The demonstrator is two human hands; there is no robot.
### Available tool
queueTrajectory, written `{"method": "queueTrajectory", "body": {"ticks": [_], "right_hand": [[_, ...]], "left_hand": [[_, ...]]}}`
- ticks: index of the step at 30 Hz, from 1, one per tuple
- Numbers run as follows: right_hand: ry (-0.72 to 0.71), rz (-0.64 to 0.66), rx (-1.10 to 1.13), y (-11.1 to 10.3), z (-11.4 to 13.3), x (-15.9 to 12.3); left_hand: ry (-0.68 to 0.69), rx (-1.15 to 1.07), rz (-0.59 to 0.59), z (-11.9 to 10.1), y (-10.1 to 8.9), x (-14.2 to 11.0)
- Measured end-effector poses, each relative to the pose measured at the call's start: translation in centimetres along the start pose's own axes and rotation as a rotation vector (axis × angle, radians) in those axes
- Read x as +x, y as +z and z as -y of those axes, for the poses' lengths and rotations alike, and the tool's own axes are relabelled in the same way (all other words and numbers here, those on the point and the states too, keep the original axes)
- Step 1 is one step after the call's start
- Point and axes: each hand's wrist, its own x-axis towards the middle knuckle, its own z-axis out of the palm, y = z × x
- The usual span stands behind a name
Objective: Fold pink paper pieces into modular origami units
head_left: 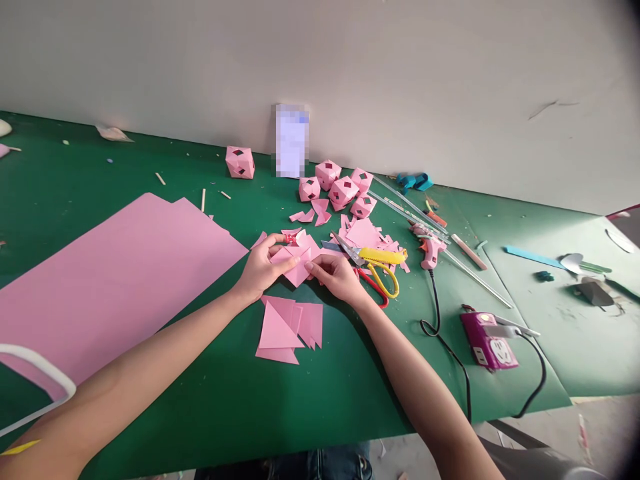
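Note:
My left hand (267, 268) and my right hand (336, 275) are closed on a folded pink paper piece (299, 272) between them. Thumb and fingers of the left hand pinch its left side; the right thumb and forefinger grip its right edge. Just in front lie several cut pink paper pieces (280, 325), some triangular. Beside my right hand are scissors (383, 280) with red and yellow handles and a yellow utility knife (383, 256). Pink paper scraps (364, 233) lie behind them. Several folded pink paper balls (343, 192) with diamond-shaped holes stand further back.
Large pink paper sheets (125, 280) cover the left of the green table (215, 400). A pink glue gun (429, 248) lies at right, its cord running near a purple power socket (487, 340). A phone (292, 141) leans on the wall. Clear glue sticks (475, 277) lie behind.

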Motion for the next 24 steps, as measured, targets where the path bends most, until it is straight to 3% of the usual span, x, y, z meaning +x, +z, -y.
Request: {"method": "queueTrajectory", "body": {"ticks": [15, 24], "right_hand": [[0.028, 0.096, 0.067, -0.36, 0.3, -0.14], [-0.024, 0.008, 0.07, -0.29, 0.76, 0.01]], "left_hand": [[0.027, 0.001, -0.018, 0.35, -0.09, 0.03], [0.109, 0.148, 0.063, 0.47, -0.28, 0.22]]}}
